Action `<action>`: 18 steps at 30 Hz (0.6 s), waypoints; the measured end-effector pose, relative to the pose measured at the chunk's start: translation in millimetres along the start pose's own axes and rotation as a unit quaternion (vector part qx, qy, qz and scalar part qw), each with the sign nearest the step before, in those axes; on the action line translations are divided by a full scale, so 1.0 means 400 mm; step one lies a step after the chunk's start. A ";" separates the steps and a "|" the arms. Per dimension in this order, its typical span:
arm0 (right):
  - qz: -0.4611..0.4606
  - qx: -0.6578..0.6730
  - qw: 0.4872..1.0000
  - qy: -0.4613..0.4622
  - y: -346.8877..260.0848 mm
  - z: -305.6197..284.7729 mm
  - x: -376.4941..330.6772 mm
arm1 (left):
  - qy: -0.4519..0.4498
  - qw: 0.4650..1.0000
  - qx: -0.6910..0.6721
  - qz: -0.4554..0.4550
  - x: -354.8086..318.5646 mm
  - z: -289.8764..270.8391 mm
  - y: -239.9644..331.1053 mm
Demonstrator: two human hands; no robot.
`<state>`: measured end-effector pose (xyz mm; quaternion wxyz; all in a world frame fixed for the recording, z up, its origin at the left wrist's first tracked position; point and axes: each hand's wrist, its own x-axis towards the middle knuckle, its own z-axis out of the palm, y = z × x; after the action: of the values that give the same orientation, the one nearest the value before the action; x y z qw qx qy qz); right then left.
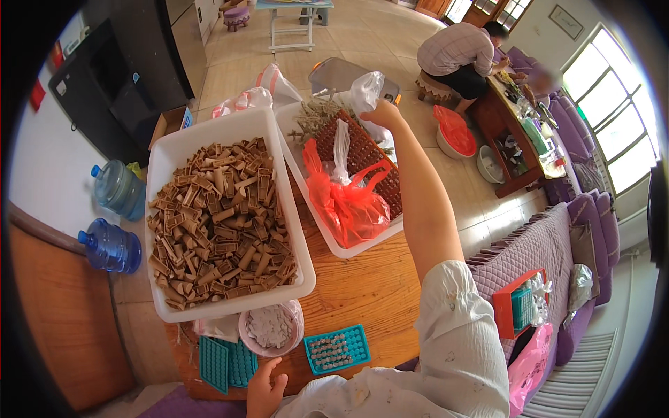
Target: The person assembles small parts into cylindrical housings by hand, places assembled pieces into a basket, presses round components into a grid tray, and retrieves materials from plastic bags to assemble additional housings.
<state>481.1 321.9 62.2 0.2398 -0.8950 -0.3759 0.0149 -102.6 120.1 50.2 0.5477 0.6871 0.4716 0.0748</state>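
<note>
My right arm stretches over the table to the far end of a white bin (341,249). There my right hand (382,115) is closed on a see-through plastic bag (367,89). In that bin lie a red plastic bag (355,216), a brown woven tray (362,157) and dry twigs (317,118). My left hand (266,390) rests at the near table edge, thumb and forefinger apart, holding nothing. Just beyond it stands a pink tub (298,327) of whitish pieces. To its right lies a teal mould tray (359,346) with small grey pieces in some cups; more teal trays (214,362) lie left.
A big white bin (304,275) of brown, short trough-shaped pieces fills the table's left. Blue water bottles (115,247) stand on the floor beyond. At right is a purple padded sofa (529,244) with a red box (503,313). Another person (456,52) sits bent over a low table (512,132).
</note>
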 end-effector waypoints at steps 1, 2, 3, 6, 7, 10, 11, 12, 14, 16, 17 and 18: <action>0.023 -0.026 0.999 -0.025 -0.014 -0.007 0.014 | 0.000 1.000 0.002 -0.001 0.001 -0.003 0.002; 0.046 -0.053 0.996 -0.049 -0.021 -0.013 0.019 | 0.004 1.000 0.013 0.012 0.004 -0.006 0.001; 0.063 -0.016 0.997 0.036 -0.019 -0.027 0.020 | 0.007 0.999 0.024 0.026 0.006 -0.008 0.001; 0.030 0.102 0.981 0.163 -0.026 -0.114 0.036 | 0.016 0.998 0.045 0.042 0.002 -0.014 -0.003; 0.021 0.116 0.974 0.194 -0.059 -0.140 0.018 | 0.021 0.998 0.048 0.039 -0.004 -0.018 -0.003; -0.069 0.213 0.944 0.242 -0.038 -0.247 0.035 | 0.016 0.996 0.064 0.054 -0.009 -0.019 0.006; -0.069 0.211 0.943 0.247 -0.038 -0.279 0.026 | 0.012 0.996 0.066 0.062 -0.011 -0.020 0.009; -0.105 0.264 0.926 0.250 -0.038 -0.322 0.020 | 0.007 0.995 0.069 0.070 -0.013 -0.021 0.012; -0.142 0.318 0.902 0.254 -0.079 -0.403 -0.033 | 0.010 0.994 0.068 0.089 -0.023 -0.025 0.021; -0.175 0.314 0.897 0.258 -0.113 -0.474 -0.128 | 0.006 0.992 0.067 0.109 -0.026 -0.013 0.029; -0.196 0.295 0.889 0.290 -0.129 -0.492 -0.187 | 0.012 0.992 0.037 0.121 -0.023 0.001 0.027; -0.190 0.287 0.890 0.301 -0.126 -0.513 -0.251 | 0.011 0.990 0.007 0.137 -0.019 0.021 0.028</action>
<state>417.9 198.2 250.4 0.5860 -0.6605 -0.4277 -0.1935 -95.1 109.5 59.3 0.5221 0.7483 0.3795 0.1534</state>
